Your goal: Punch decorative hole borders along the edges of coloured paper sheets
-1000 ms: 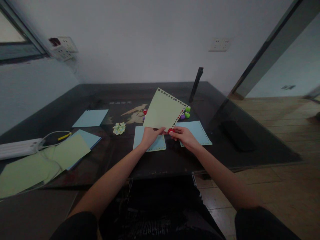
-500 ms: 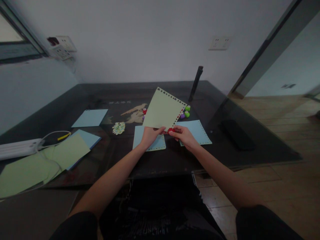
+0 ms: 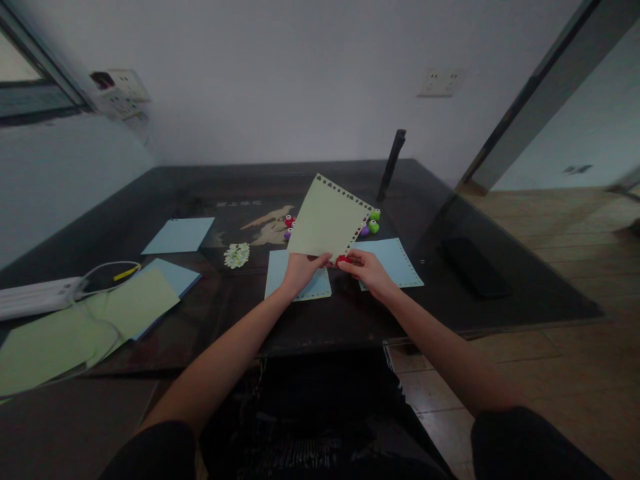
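Observation:
My left hand (image 3: 303,270) is closed on the lower edge of a pale green paper sheet (image 3: 327,217), which is tilted up off the table. Small shaped holes line the sheet's top edge and its right edge. In my right hand (image 3: 369,267) is a small red craft punch (image 3: 343,261), pinched between the fingers at the sheet's lower right corner. Whether the paper is inside its slot I cannot tell. Beneath my hands lie two light blue sheets, one on the left (image 3: 275,273) and one on the right (image 3: 393,260), with holes along their edges.
Behind the held sheet stand several small punches, among them a green one (image 3: 374,227) and a red one (image 3: 289,221). A pile of pale paper bits (image 3: 237,255) lies left. Farther left are more sheets (image 3: 150,297) and a white power strip (image 3: 40,298). A black phone-like slab (image 3: 475,267) lies right.
Hardly anything differs. The view has shifted very slightly, and both hands keep the green sheet and red punch in nearly the same place.

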Available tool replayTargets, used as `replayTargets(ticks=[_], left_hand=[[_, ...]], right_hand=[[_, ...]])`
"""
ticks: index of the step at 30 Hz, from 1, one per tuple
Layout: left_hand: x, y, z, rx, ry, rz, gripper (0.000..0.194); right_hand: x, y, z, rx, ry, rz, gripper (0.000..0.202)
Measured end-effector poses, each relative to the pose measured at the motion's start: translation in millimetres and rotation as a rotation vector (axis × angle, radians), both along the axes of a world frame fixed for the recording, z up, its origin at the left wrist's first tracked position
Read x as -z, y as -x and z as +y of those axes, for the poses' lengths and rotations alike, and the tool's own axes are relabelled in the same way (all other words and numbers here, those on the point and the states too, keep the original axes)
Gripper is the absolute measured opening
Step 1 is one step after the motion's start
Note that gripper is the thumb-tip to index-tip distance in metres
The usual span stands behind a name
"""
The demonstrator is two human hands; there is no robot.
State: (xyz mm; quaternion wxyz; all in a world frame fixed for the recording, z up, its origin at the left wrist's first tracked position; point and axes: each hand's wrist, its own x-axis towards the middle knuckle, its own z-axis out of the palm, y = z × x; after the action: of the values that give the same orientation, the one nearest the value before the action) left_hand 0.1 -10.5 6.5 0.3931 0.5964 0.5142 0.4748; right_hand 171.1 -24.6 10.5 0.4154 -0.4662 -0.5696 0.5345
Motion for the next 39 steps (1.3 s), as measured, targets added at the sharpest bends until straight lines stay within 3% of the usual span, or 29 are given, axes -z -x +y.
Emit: replayTargets(ticks=[7,15,39], left_hand=[[-3.3,-3.4,-0.4,-0.018,0.009,0.031,0.008],[5.4,-1.7,3.5,0.013,-0.017,0.060,0.015],[6.1,-0.9,6.1,0.015,-0.057,0.202,0.025]], right_hand=[[7.5,1.3,2.2,0.027,0.046,0.048,0.033],[8.6,0.9,4.0,0.033,0.010,0.116,0.031],[16.4,-3.5,13.6,0.058,-0.009,0.059,0.035]])
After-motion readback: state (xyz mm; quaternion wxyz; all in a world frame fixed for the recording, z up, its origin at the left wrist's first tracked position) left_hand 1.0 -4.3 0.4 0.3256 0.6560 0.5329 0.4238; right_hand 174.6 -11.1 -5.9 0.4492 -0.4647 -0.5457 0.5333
